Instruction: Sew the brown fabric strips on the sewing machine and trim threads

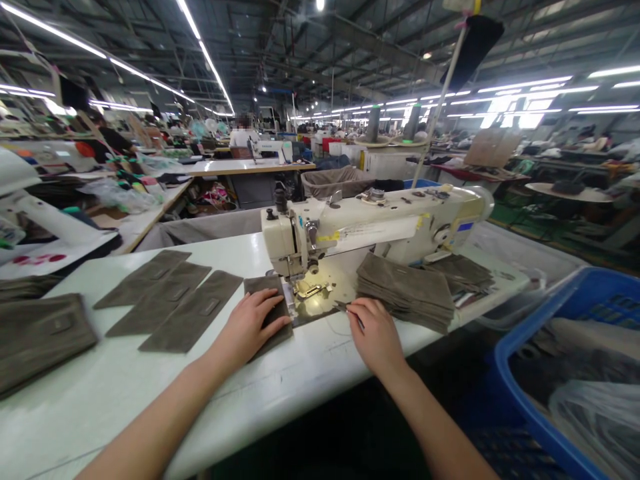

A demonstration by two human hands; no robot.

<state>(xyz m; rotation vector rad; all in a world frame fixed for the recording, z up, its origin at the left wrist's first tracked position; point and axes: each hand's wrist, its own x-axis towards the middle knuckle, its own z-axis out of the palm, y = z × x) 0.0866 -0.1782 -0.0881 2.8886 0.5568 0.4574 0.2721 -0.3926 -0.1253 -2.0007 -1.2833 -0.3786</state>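
Observation:
My left hand [257, 319] lies with its fingers spread flat on a grey-brown fabric piece [257, 285], just left of the presser foot of a white sewing machine [350, 223]. In front of the lit needle plate [317, 303], my right hand [376, 333] is closed around small dark thread snips [341, 305], their pointed tip facing left; the rest is inside the fingers. Several matching fabric pieces [193, 310], each with a small tab, overlap in a row left of my left hand. A thick stack of the same fabric [405, 287] sits right of the needle.
More folded fabric [43, 340] lies at the table's left end. A blue plastic basket [520, 373] with clear plastic in it stands at the right. Behind the machine is a cloth-lined bin [340, 180]. A thread stand pole [443, 93] rises behind, and a person [243, 137] sits farther back.

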